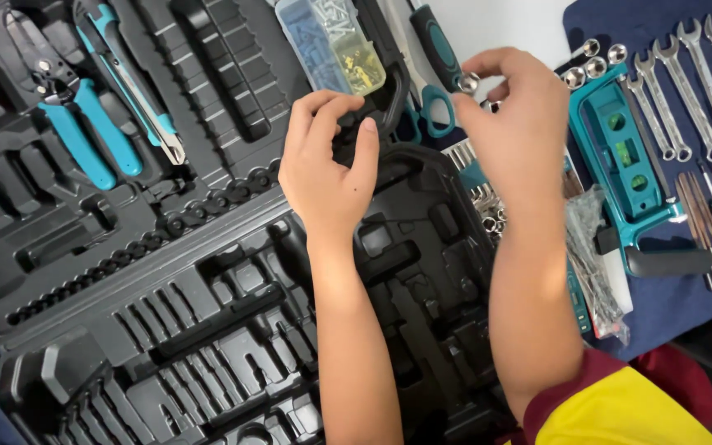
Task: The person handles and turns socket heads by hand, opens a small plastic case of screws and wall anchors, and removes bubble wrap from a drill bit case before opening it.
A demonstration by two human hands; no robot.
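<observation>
Right hand [517, 124]: my fingertips pinch a small silver socket [469, 82], up above the tool case's [208, 330] far edge.
Left hand [323, 169]: fingers curled loosely, holding nothing I can see, over the black case.

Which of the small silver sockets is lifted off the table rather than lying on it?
The socket pinched in the right hand; the other sockets lie by the teal level.

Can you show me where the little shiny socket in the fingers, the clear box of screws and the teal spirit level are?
Socket [469, 81]: head view, its round metal end.
Clear box of screws [331, 41]: head view, middle of lid.
Teal spirit level [624, 152]: head view, body between vials.
</observation>
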